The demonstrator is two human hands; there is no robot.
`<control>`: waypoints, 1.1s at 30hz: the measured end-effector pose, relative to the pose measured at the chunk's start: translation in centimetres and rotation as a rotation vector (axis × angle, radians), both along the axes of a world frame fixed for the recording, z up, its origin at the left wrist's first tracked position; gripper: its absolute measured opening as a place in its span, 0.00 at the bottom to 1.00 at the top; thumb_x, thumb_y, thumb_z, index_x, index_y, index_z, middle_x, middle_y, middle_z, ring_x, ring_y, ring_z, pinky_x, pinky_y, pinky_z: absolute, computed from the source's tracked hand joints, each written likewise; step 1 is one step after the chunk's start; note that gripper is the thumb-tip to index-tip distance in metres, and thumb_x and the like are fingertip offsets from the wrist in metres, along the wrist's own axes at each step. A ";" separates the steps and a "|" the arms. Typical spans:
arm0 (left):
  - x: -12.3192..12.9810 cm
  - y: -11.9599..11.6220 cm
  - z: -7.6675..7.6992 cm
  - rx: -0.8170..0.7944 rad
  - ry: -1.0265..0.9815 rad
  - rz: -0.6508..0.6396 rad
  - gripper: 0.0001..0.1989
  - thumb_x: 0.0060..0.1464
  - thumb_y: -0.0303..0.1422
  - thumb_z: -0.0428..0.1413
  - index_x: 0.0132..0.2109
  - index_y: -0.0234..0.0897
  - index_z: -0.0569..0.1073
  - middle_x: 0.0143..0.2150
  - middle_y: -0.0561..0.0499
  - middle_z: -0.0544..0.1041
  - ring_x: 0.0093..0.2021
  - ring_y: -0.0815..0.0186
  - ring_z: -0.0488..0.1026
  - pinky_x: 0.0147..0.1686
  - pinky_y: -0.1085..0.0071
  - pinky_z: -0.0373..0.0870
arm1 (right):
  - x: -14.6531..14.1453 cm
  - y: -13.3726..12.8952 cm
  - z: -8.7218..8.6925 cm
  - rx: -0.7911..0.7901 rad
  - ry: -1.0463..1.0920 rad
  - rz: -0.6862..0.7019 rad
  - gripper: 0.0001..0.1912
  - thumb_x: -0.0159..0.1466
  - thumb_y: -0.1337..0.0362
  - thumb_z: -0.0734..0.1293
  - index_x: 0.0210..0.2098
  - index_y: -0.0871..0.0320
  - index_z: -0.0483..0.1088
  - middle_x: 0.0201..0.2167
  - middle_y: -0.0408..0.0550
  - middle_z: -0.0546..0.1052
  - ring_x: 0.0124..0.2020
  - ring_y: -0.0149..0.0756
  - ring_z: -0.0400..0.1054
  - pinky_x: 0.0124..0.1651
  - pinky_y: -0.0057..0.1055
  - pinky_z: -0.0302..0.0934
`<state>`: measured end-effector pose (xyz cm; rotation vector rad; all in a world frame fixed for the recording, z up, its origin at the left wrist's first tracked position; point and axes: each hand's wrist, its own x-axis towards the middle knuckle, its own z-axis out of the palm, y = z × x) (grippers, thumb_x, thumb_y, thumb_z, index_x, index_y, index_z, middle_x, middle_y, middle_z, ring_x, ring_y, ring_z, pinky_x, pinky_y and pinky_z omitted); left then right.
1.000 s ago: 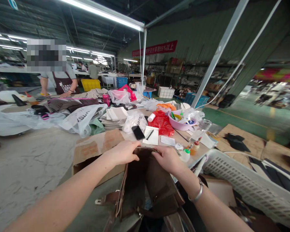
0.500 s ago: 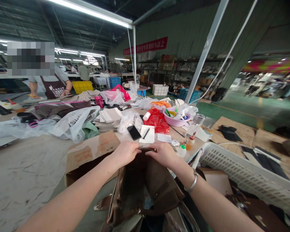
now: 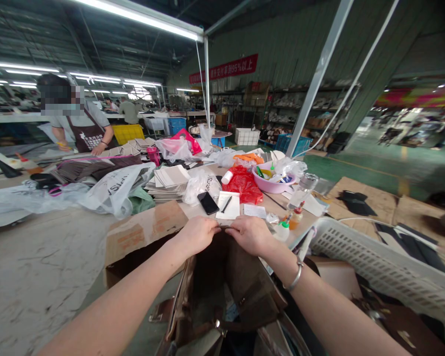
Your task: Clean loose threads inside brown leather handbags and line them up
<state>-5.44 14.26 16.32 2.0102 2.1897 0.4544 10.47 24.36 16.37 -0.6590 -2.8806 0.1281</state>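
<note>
Taking the brown bag [image 3: 244, 279] as the centre of the clock, with 12 pointing away from the wearer, I am noting the following. The bag is lying directly before the wearer, its mouth gaping upward and its interior showing dark. Both hands are working at its far rim, at 12 o'clock. The left hand [image 3: 196, 235] is pinching the edge between thumb and fingers. The right hand [image 3: 252, 236] is gripping the same edge just beside it, only a narrow gap separating the 2 sets of fingertips. A silver bracelet [image 3: 298, 277] is circling the right wrist. A buckled strap [image 3: 163, 310] is sticking out at 9 o'clock.

An open cardboard box [image 3: 148, 228] is standing at 10 o'clock, near the left forearm. Beyond the hands, at 12 o'clock, a black phone [image 3: 208, 203] is lying beside a white pad [image 3: 233, 211], and a black pen [image 3: 226, 204] is resting on the pad. Between 1 and 2 o'clock, a green-capped bottle [image 3: 283, 230] and an amber bottle [image 3: 294, 221] are standing together. A lilac basin [image 3: 270, 186] is holding assorted items at 1 o'clock. A white slotted basket [image 3: 378, 264] is sitting at 3 o'clock. Well apart, at 11 o'clock, a co-worker in an apron [image 3: 87, 133] is standing at the table.
</note>
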 end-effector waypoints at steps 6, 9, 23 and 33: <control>0.0 -0.1 0.1 -0.012 -0.021 0.020 0.12 0.57 0.34 0.49 0.33 0.37 0.77 0.29 0.48 0.77 0.30 0.65 0.72 0.30 0.72 0.62 | 0.6 0.6 0.3 -0.050 0.005 0.093 0.17 0.66 0.52 0.58 0.40 0.52 0.75 0.35 0.47 0.77 0.37 0.38 0.69 0.38 0.29 0.57; -0.2 0.1 -0.1 0.006 -0.020 0.005 0.12 0.57 0.34 0.50 0.33 0.36 0.77 0.28 0.48 0.77 0.30 0.65 0.72 0.30 0.72 0.62 | 0.6 0.6 0.6 -0.084 0.077 0.166 0.23 0.62 0.47 0.63 0.52 0.50 0.68 0.42 0.47 0.76 0.41 0.39 0.69 0.39 0.29 0.58; -1.0 -1.2 -0.5 0.062 -0.085 0.099 0.08 0.47 0.34 0.60 0.36 0.38 0.74 0.32 0.50 0.78 0.34 0.63 0.74 0.33 0.71 0.65 | -0.3 0.9 0.2 -0.003 0.027 0.182 0.14 0.67 0.59 0.58 0.38 0.54 0.75 0.35 0.45 0.76 0.37 0.34 0.68 0.35 0.27 0.55; -0.1 -0.6 -0.4 0.078 -0.063 0.081 0.12 0.54 0.33 0.53 0.25 0.35 0.74 0.20 0.54 0.71 0.22 0.71 0.64 0.25 0.74 0.54 | -0.1 1.3 0.0 0.009 0.028 0.157 0.15 0.67 0.58 0.58 0.37 0.54 0.74 0.37 0.45 0.76 0.37 0.34 0.68 0.34 0.27 0.54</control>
